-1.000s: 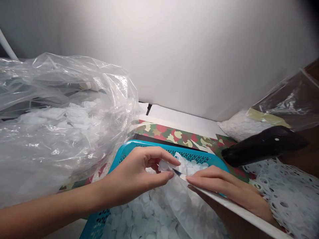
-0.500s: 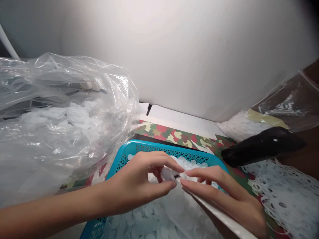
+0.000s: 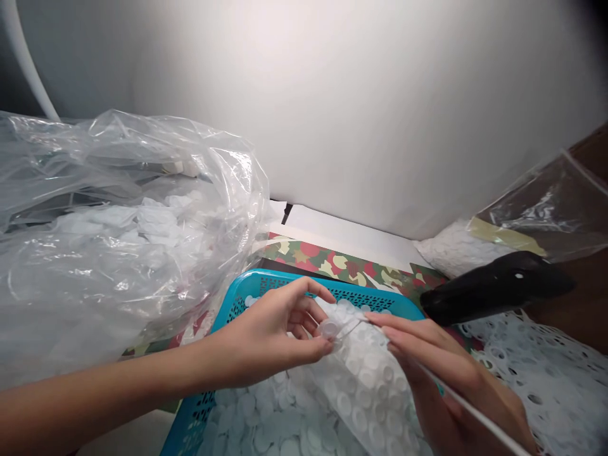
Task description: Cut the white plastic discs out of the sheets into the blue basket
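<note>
A small round translucent disc (image 3: 329, 328) lies at the fingertips of my left hand (image 3: 266, 335), between the thumb and the curled fingers, with the forefinger raised. My right hand (image 3: 460, 373) pinches the edge of a white plastic sheet (image 3: 368, 392) covered in rows of round raised pieces. The sheet is tilted above the blue basket (image 3: 389, 294), and its top edge comes close to the disc. Many loose white discs (image 3: 256, 418) lie in the basket below both hands.
On the left sprawls a large clear plastic bag (image 3: 228, 164) with white pieces inside. A black tool-like object (image 3: 498, 285) lies at the right, above a heap of white sheets with round holes (image 3: 555, 386). A camouflage-patterned surface (image 3: 308, 253) shows behind the basket.
My hands have moved apart, and the left forefinger has lifted off. The sheet has turned so its face with the round pieces shows. The disc is now at my left fingertips.
</note>
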`<state>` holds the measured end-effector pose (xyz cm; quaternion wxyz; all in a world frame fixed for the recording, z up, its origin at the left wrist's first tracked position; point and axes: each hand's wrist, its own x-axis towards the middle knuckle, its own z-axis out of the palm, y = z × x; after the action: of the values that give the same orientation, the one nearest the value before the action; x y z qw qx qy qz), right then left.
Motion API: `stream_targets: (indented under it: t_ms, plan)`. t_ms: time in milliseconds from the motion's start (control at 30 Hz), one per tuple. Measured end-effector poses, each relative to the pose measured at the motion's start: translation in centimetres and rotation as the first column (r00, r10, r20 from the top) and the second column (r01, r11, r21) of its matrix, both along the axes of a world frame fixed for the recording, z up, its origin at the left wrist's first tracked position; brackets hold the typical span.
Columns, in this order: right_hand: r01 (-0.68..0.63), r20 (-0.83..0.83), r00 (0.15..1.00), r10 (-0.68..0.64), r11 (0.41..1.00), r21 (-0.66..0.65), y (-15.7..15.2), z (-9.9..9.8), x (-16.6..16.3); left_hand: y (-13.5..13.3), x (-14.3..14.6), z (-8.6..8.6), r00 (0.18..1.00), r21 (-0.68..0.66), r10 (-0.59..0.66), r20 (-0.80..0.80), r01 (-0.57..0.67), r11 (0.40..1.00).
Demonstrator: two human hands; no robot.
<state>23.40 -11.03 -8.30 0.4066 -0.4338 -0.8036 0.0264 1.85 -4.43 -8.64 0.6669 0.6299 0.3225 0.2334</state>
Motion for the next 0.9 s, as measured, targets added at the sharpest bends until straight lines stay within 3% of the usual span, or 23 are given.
stream_targets:
  t_ms: [133, 300, 367, 567, 900]
  plan:
    - [0.123, -0.226, 0.964, -0.137, 0.990, -0.074, -0.5, 0.1, -0.3, 0.4, -0.1, -0.1, 0.998, -0.073, 0.054, 0.029, -0.052, 0.996]
    - [0.338, -0.324, 0.881, -0.344, 0.938, -0.077, -0.7, 0.4, -0.5, 0.8, -0.2, -0.5, 0.986, -0.180, 0.113, 0.123, -0.090, 0.980]
    - [0.369, -0.349, 0.856, -0.381, 0.924, -0.103, -0.6, 0.8, -0.6, 0.9, -0.2, -0.6, 0.983, -0.194, 0.120, 0.139, -0.092, 0.977]
    - [0.413, -0.550, 0.754, -0.359, 0.910, -0.027, -0.3, 0.9, -1.3, 1.2, 0.0, -0.9, 0.976, -0.191, 0.114, 0.186, -0.078, 0.978]
    - [0.291, -0.787, 0.564, -0.250, 0.952, -0.093, 0.4, 1.0, -1.3, 1.7, -0.4, -1.2, 0.987, -0.110, 0.138, 0.077, -0.129, 0.986]
